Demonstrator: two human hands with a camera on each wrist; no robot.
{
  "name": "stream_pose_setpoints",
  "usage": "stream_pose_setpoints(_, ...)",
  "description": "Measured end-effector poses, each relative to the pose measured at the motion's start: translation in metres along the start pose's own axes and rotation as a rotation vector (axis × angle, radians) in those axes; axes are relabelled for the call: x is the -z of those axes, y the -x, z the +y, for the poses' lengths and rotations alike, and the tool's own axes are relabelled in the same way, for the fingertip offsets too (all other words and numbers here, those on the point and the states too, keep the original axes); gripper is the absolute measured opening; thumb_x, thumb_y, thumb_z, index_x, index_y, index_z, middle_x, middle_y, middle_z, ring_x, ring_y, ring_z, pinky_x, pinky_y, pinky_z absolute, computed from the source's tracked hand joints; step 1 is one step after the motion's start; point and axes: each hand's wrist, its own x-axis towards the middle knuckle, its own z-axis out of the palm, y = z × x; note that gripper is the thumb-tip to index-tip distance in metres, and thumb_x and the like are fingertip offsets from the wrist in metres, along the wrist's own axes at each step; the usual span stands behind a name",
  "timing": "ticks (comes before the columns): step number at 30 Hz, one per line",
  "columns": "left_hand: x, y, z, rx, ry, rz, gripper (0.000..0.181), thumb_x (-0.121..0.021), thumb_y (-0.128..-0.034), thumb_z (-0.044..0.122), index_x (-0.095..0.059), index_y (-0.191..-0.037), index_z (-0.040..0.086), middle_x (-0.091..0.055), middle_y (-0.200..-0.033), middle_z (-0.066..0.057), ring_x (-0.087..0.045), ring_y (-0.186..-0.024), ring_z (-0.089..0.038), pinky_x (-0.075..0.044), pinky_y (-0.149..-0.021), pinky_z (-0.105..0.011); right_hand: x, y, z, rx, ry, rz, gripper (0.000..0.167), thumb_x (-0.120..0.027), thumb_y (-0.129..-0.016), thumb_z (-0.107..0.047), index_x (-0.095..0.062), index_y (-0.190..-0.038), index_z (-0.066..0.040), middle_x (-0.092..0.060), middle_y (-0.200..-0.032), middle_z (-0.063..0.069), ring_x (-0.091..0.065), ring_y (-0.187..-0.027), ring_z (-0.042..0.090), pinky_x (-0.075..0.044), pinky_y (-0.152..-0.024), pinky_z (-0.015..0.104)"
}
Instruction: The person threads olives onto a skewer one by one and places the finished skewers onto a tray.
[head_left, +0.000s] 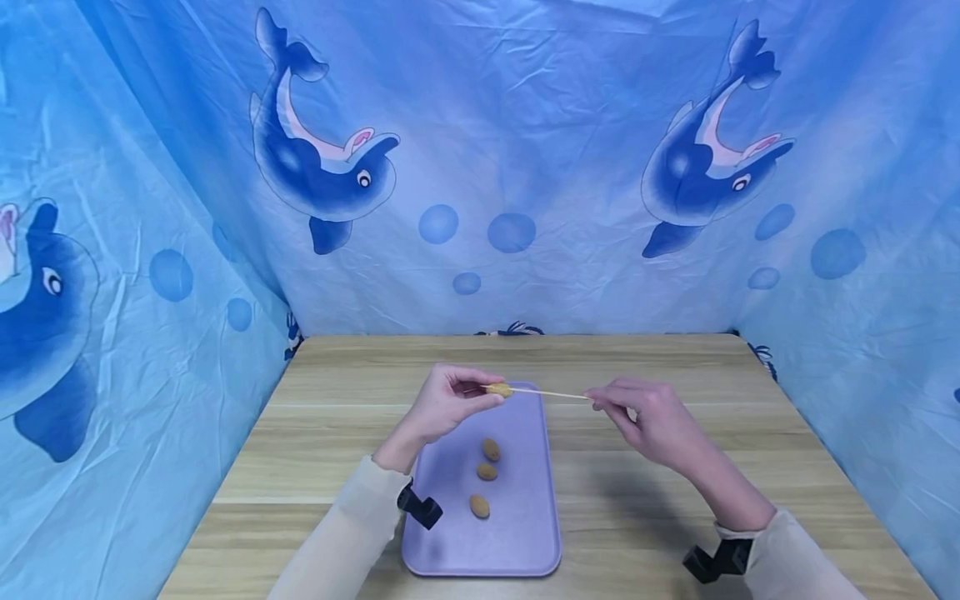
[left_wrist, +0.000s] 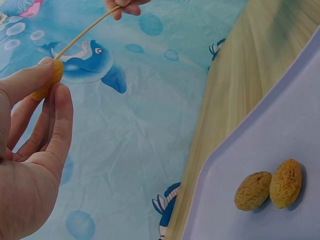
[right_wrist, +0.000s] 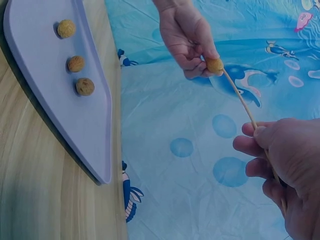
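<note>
Above the far end of a purple tray, my left hand pinches a golden-brown, wrinkled oval ball between thumb and fingers. A thin wooden skewer runs from that ball across to my right hand, which grips it near its other end. In the right wrist view the skewer meets the ball's near side; how deep it goes cannot be seen. Three similar brown balls lie in a loose row on the tray: a far one, a middle one and a near one.
The tray lies lengthwise on a wood-grain table. Blue cloth with dolphins hangs behind the table and along both sides. Each wrist wears a black camera, one on the left and one on the right.
</note>
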Motion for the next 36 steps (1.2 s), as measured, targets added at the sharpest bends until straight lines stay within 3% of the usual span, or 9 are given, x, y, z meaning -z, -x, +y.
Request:
stream_pose_setpoints(9,0.0010,0.0001,0.0019,-0.021,-0.011,-0.030,0.030,-0.081,-0.0872,-0.008,-0.073,-0.115,-0.015,-0.076,-0.115,-0.030,-0.077,-0.088,-0.007,-0.067,-0.081,-0.026,-0.0041,0.0005,0.0009,0.020,-0.008,-0.034,0.029,-0.075,-0.085,0.013,-0.081,-0.104,-0.008,-0.074,-0.079,-0.006,-0.061,-0.067,-0.003,-0.049,-0.057,0.011)
stream_pose_setpoints(13,-0.0002,-0.0002,0.0024,-0.012,-0.020,-0.034,0.028,-0.081,-0.0884,-0.006,-0.075,-0.115,-0.013,-0.076,-0.116,-0.030,-0.078,-0.090,-0.009,-0.068,-0.082,-0.027,-0.0032,-0.0001,0.0005,0.002,-0.013,-0.008,0.029,-0.076,-0.085,0.012,-0.082,-0.103,-0.009,-0.077,-0.081,-0.004,-0.054,-0.063,-0.005,-0.042,-0.051,0.008)
stream_pose_setpoints(19,-0.0015,-0.0007,0.0017,-0.006,-0.040,-0.027,0.028,-0.082,-0.0891,-0.004,-0.076,-0.115,-0.011,-0.077,-0.116,-0.028,-0.078,-0.091,-0.010,-0.068,-0.083,-0.028,-0.0016,-0.0010,0.0011,0.007,-0.016,0.033,0.031,-0.079,-0.082,0.012,-0.084,-0.103,-0.010,-0.081,-0.085,-0.002,-0.062,-0.066,0.000,-0.036,-0.047,0.006)
stream_pose_setpoints(31,-0.0025,-0.0005,0.0053,-0.020,-0.070,-0.033,0.027,-0.081,-0.0890,-0.006,-0.077,-0.116,-0.009,-0.077,-0.118,-0.026,-0.078,-0.093,-0.009,-0.068,-0.086,-0.030,-0.0054,0.0001,0.0012,0.026,-0.020,-0.012,0.030,-0.076,-0.084,0.014,-0.082,-0.106,-0.006,-0.079,-0.082,-0.002,-0.062,-0.066,-0.002,-0.044,-0.053,0.008)
stream_pose_setpoints(36,-0.0040,-0.0004,0.0069,-0.033,-0.078,-0.038,0.027,-0.081,-0.0886,-0.006,-0.077,-0.115,-0.009,-0.076,-0.117,-0.027,-0.078,-0.092,-0.009,-0.068,-0.085,-0.030,-0.0065,0.0003,0.0016,0.007,-0.034,-0.013,0.028,-0.076,-0.085,0.012,-0.082,-0.106,-0.007,-0.080,-0.084,-0.001,-0.057,-0.063,-0.006,-0.041,-0.050,0.007)
